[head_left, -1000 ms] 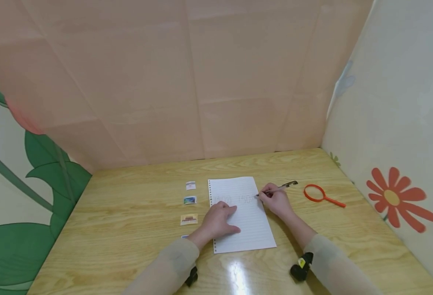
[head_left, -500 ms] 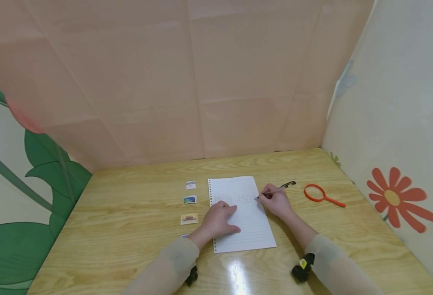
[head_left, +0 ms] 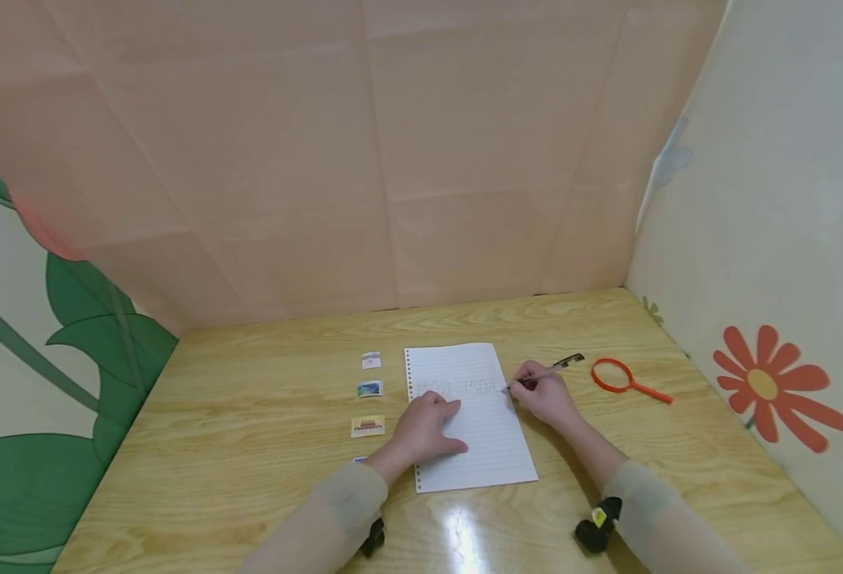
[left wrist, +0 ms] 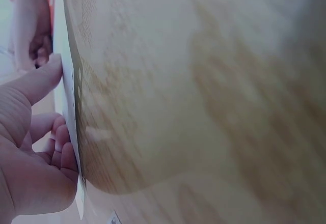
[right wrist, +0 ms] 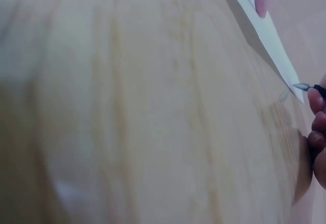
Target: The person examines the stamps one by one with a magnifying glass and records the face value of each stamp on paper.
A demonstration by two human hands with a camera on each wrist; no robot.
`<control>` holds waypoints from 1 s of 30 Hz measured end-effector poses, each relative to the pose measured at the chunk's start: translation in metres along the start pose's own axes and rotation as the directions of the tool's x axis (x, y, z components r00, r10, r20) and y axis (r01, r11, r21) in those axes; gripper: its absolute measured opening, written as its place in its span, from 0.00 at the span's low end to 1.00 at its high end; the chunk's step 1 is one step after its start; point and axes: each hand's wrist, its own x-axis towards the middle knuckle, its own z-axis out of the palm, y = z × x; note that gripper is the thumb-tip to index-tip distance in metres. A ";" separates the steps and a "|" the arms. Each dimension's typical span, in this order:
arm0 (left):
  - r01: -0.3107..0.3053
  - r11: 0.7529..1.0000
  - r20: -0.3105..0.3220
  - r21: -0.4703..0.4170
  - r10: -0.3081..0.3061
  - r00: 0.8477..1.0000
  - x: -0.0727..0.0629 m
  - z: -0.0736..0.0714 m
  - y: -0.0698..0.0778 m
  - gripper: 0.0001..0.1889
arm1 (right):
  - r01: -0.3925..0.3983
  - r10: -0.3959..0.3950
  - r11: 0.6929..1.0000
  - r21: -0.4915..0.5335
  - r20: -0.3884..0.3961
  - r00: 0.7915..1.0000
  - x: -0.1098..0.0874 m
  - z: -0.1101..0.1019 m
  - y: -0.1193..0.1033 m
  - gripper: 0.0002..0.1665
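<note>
A lined sheet of paper with punched holes down its left edge lies on the table. Faint pen-written characters run across its upper part. My left hand rests on the left half of the sheet, thumb spread from the fingers; the left wrist view shows its finger ends against the paper. At the sheet's right edge, my right hand grips a pen, its clear barrel sloping up to the right. In the right wrist view the pen's metal tip is right at the paper's edge.
Left of the sheet, several small printed stamp-like pieces lie in a column, the nearest partly behind the left arm. A red magnifying glass lies on the table to the right. Walls with flower prints enclose the table.
My right hand and the pen have shifted slightly right, to the sheet's edge, and the last written character shows more fully. My left hand stays put.
</note>
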 end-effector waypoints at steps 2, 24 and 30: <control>0.001 1.000 0.001 -0.004 -0.001 1.000 0.000 0.000 0.000 0.39 | -0.001 0.001 1.000 0.008 -0.001 1.000 0.000 -0.001 0.000 0.06; -0.002 1.000 0.002 -0.013 0.002 1.000 0.000 0.002 -0.002 0.39 | 0.000 -0.001 0.996 0.085 0.017 1.000 0.000 -0.009 0.001 0.05; -0.003 1.000 0.004 -0.010 0.003 1.000 0.000 0.001 -0.001 0.39 | 0.081 -0.083 0.995 0.058 0.028 0.996 0.002 -0.015 0.004 0.09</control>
